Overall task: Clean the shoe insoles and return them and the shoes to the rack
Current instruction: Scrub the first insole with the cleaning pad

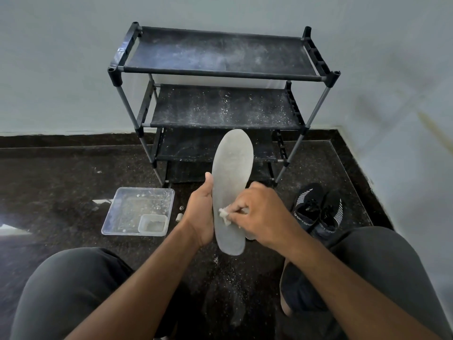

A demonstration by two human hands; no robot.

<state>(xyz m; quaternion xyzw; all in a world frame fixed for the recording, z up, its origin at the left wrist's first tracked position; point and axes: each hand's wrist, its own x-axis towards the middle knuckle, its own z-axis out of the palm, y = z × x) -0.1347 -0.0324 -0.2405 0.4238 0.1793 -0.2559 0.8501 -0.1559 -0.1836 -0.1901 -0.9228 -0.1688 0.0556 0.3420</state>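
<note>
Above dark floor (pixel 73 182), insole (pixel 231 182) points toward rack (pixel 220 74).

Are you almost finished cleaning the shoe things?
Not yet. Done: the insole is out of the shoes. In hand: the left hand grips it while the right hand rubs it with a small white wad. A second insole's edge seems to peek out behind. Left: insoles and shoes must go back; the rack holds neither.
</note>
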